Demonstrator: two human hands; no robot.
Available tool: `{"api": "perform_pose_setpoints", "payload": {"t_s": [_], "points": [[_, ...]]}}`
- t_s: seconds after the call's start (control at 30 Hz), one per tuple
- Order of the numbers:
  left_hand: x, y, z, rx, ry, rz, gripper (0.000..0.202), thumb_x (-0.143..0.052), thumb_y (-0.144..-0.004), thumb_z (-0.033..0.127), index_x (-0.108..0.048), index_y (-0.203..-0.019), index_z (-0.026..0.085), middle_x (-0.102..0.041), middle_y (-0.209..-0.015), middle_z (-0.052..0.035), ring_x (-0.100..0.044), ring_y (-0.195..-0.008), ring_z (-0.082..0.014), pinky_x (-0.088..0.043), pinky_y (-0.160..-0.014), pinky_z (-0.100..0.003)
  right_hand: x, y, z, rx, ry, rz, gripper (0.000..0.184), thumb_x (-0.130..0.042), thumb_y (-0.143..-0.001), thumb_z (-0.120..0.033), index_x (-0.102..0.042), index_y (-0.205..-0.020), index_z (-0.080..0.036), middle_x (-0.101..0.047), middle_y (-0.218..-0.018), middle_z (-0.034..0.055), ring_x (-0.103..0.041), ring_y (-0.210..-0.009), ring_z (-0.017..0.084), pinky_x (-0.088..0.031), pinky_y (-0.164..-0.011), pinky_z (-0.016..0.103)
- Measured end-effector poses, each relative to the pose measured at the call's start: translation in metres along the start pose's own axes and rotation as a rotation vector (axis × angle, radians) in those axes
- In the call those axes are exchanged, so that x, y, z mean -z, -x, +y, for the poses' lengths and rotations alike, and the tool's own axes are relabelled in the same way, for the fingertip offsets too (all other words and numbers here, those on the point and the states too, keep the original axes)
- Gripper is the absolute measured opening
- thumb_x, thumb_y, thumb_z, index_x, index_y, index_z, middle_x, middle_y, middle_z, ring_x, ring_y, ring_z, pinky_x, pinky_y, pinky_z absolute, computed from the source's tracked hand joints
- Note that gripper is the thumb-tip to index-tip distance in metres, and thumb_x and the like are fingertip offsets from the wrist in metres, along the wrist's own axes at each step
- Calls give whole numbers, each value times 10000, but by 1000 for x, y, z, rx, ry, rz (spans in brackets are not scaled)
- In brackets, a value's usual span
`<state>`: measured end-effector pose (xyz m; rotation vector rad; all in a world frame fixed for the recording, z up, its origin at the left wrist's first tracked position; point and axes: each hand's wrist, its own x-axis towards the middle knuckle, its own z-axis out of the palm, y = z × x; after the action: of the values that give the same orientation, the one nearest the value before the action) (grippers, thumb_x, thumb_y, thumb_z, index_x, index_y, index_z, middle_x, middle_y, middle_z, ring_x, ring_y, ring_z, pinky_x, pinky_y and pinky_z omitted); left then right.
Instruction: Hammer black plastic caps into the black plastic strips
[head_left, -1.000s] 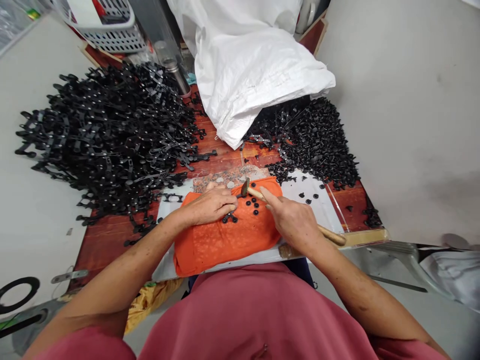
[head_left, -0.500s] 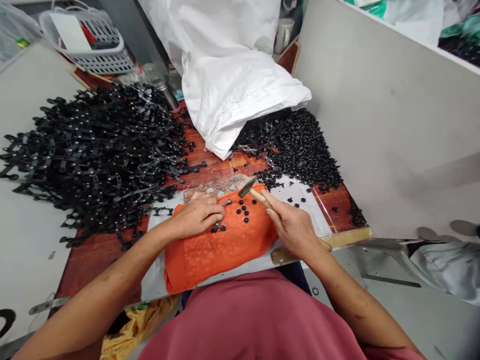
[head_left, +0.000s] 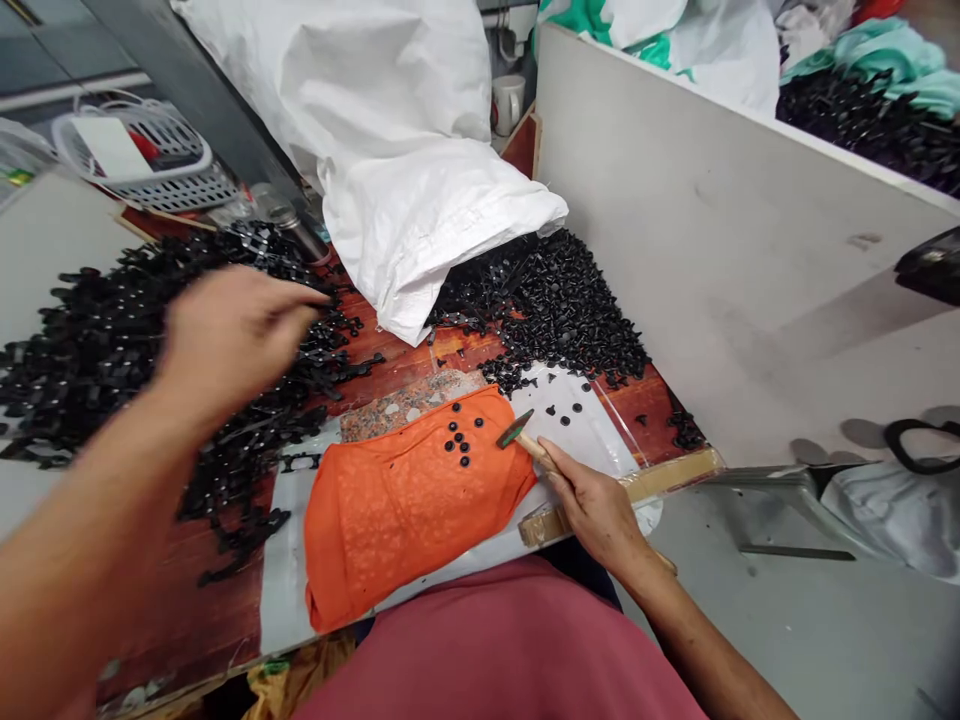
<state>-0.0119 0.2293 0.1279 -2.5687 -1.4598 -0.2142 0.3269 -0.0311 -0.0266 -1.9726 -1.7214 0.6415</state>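
My left hand (head_left: 240, 325), blurred by motion, is over the large pile of black linked plastic pieces (head_left: 112, 340). Its index finger is stretched out, apart from the thumb, and no piece shows between them; the other fingers are curled and indistinct. My right hand (head_left: 596, 505) grips the wooden handle of a small hammer (head_left: 536, 448). The hammer's dark head rests over the right end of an orange cloth-covered pad (head_left: 397, 525). Several round black studs (head_left: 459, 440) lie on the pad near its upper right.
A white sack (head_left: 420, 190) lies open toward a heap of black studs (head_left: 570, 300). Behind the pad is a speckled stone slab (head_left: 412, 405). A grey partition (head_left: 712, 250) borders the right side; a white basket (head_left: 135, 155) and a mug (head_left: 508, 105) stand behind.
My left hand has left the pad and moved up-left over the black pile; the piece beside it on the cloth is gone. The hammer has shifted slightly right and down. The view has shifted.
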Motion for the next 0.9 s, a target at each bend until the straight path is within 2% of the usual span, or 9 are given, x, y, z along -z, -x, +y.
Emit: {"api": "perform_pose_setpoints", "payload": {"t_s": [0.07, 0.17, 0.27, 0.37, 0.5, 0.6, 0.7, 0.77, 0.9], "points": [[-30, -27, 54, -162, 92, -69, 368, -435, -1022, 359, -744, -1117, 183, -670, -1041, -42, -561, -1048, -201, -413, -942, -328, -4, -1, 4, -10, -26, 4, 467, -432, -1068, -322, -535, -1521, -289, -788, -1199, 39, -778, -970, 222, -603, -792, 328], [-77, -66, 117, -195, 146, -97, 278, -525, -959, 247, -758, -1104, 203, -700, -979, -79, -611, -973, -230, -464, -846, -331, -7, -2, 10, -35, -81, 9, 479, -423, -1065, -332, -521, -1534, -313, -779, -1224, 30, -776, -984, 226, -604, -797, 325], [-105, -90, 156, -258, 109, -52, 248, -523, -946, 215, -754, -1035, 192, -702, -963, -109, -634, -969, -259, -473, -823, -352, -9, -3, 14, -42, -121, -7, 499, -419, -1057, -322, -503, -1549, -325, -760, -1271, 33, -769, -1022, 231, -604, -841, 331], [-118, -100, 179, -377, 30, -136, 285, -494, -959, 205, -733, -1114, 223, -719, -966, -104, -656, -875, -255, -453, -739, -346, -8, -3, 15, -24, -144, -22, 508, -414, -1054, -313, -500, -1555, -315, -749, -1294, 47, -750, -1091, 247, -592, -921, 362], [-130, -107, 188, -371, -37, -285, 275, -484, -985, 253, -745, -1071, 240, -708, -885, -87, -646, -770, -237, -398, -643, -316, -7, -4, 15, -17, -154, -28, 500, -411, -1056, -327, -523, -1542, -294, -738, -1310, 70, -739, -1122, 266, -583, -959, 394], [-128, -112, 184, -341, 21, -151, 278, -491, -1007, 344, -743, -979, 230, -674, -948, -83, -628, -852, -229, -418, -675, -315, -8, -3, 17, -16, -178, -31, 502, -411, -1054, -334, -523, -1541, -289, -732, -1322, 71, -735, -1132, 268, -577, -975, 403], [-109, -109, 173, -358, 182, 86, 251, -508, -1007, 337, -709, -939, 202, -647, -1022, -94, -585, -972, -238, -450, -821, -341, -10, -3, 21, -26, -219, -34, 505, -418, -1050, -341, -512, -1546, -310, -715, -1355, 51, -719, -1168, 262, -572, -984, 395], [-91, -98, 164, -348, 332, 169, 226, -502, -1008, 306, -675, -923, 188, -649, -995, -86, -564, -975, -235, -438, -881, -359, -11, -3, 24, -37, -269, -27, 497, -420, -1054, -366, -519, -1538, -318, -702, -1380, 38, -705, -1196, 255, -562, -998, 387], [-63, -55, 151, -168, 693, 89, 216, -418, -1033, 298, -589, -941, 204, -573, -800, 3, -517, -769, -154, -421, -766, -285, -12, -5, 30, -45, -395, 8, 482, -437, -1055, -426, -558, -1505, -299, -703, -1382, 29, -690, -1216, 249, -552, -997, 356]]}}
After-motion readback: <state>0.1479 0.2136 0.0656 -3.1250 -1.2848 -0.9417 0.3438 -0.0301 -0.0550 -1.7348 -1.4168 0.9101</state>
